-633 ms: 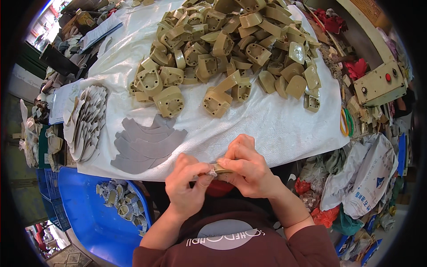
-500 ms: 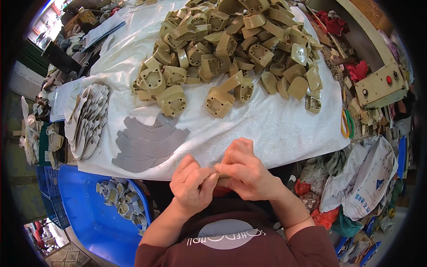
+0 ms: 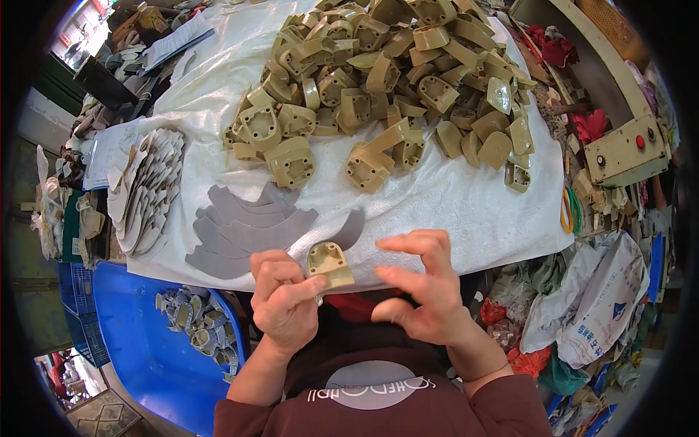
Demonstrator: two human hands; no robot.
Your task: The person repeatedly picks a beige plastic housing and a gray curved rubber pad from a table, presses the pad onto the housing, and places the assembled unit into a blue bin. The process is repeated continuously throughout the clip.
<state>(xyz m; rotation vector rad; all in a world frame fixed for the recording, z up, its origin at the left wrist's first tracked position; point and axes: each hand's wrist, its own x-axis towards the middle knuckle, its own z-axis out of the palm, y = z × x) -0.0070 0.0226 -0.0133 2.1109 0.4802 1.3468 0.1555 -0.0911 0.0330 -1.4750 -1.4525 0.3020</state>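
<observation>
Table (image 3: pixel 466 211), as I see it from the head camera: covered by a white woven sheet (image 3: pixel 437 197). On the sheet I count one large heap of tan plastic heel blocks (image 3: pixel 386 80) across the far half; a fanned stack of grey crescent-shaped cutouts (image 3: pixel 240 226) near the front edge; a fanned pile of pale flat cutouts (image 3: pixel 145 189) at the left edge.
</observation>
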